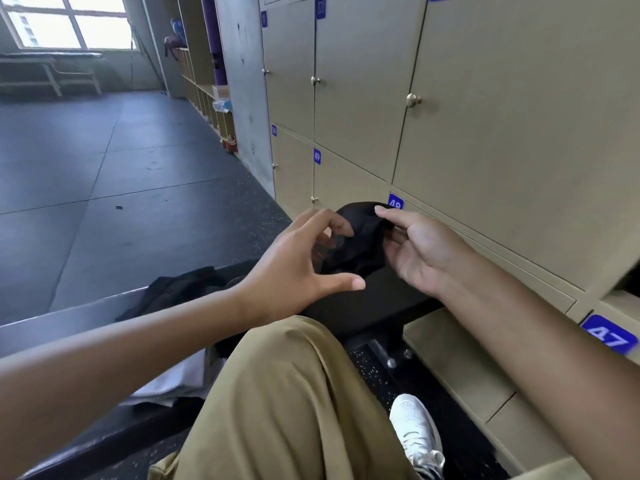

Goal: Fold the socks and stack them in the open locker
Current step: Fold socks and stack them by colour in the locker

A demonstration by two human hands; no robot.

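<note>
Holding a black sock (360, 237) up above the dark counter (374, 303), between both hands, likely for folding. Left hand (298, 268) fingers pinching one edge; right hand (415, 251) fingers gripping the other, beside closed lockers (485, 150).

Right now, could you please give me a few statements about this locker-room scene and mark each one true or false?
1. Both hands are on a black sock. True: the left hand and the right hand hold it between them.
2. The sock is white. False: it is black.
3. The locker door above the number 49 label is closed. True.
4. The person wears a white shoe. True.
5. The trousers are blue. False: they are tan.
6. The sock lies flat on the floor. False: it is held up in front of the lockers.
</note>
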